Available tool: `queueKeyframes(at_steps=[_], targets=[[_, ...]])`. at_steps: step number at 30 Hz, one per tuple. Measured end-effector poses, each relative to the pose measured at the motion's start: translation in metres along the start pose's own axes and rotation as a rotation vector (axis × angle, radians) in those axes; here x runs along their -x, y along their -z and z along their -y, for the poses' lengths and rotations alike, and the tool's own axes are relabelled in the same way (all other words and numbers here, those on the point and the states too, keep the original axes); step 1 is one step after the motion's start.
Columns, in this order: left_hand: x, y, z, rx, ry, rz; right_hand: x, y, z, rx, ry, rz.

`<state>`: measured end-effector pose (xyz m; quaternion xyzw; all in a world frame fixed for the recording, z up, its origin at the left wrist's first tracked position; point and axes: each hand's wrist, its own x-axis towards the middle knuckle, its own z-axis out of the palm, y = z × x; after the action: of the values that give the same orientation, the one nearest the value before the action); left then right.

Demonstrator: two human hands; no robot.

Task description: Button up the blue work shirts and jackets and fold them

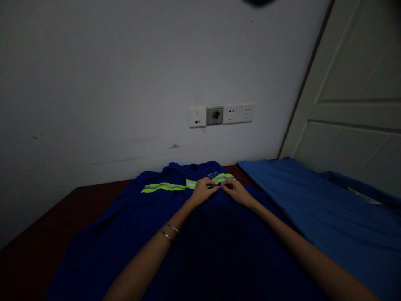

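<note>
One dark blue garment (131,225) lies spread from the centre of the frame down to the bottom edge, its far edge close to the wall. Yellow-green bands with a grey middle, the reflective stripes (164,187), cross its upper part. Just above them, right of centre, is small pale print (213,174), too small to read.

The left hand (203,190) and right hand (235,192) are over the stripes near the centre, fingertips close together. Each has thumb and fingers curled to a narrow pinch at the garment; whether cloth is caught between them cannot be told. The hands hide part of the stripes, and the forearms cover more of the garment below. Two thin bracelets (169,232) circle the left wrist.

At the right, a lighter blue cloth (300,196) lies beside the garment and reaches to the lower right corner. In its folds near the right edge is a white label (365,195), its writing unreadable. Beneath the cloths, a dark reddish-brown surface (59,213) shows at the lower left.

Behind, the pale wall (94,83) bears dark scuffs (173,146) and, at upper centre right, a row of wall plates (231,114); the grey one has a dark knob-like piece (216,114). No brand is legible. A panelled door (354,83) fills the upper right, and a dark shape (258,1) cuts into the top edge.
</note>
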<state>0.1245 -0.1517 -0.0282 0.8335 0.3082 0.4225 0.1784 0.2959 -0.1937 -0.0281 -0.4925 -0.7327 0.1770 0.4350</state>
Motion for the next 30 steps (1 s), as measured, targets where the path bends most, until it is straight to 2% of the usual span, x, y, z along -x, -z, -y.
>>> queueKeyframes(at_steps=[8, 14, 24, 30], targets=[[-0.0005, 0.0006, 0.002, 0.079, 0.061, 0.083, 0.0019, -0.0002, -0.0026, 0.024, 0.044, 0.017], [0.0007, 0.001, 0.0018, 0.143, 0.047, 0.075, 0.0008, 0.0003, -0.0046, -0.002, 0.011, 0.022], [0.0024, 0.0013, 0.0014, -0.061, -0.211, 0.026, -0.0019, 0.0016, -0.0064, -0.094, -0.084, 0.043], [0.0048, 0.0022, -0.0003, -0.189, -0.359, 0.054, -0.0033, 0.0025, -0.0058, -0.131, -0.17, 0.033]])
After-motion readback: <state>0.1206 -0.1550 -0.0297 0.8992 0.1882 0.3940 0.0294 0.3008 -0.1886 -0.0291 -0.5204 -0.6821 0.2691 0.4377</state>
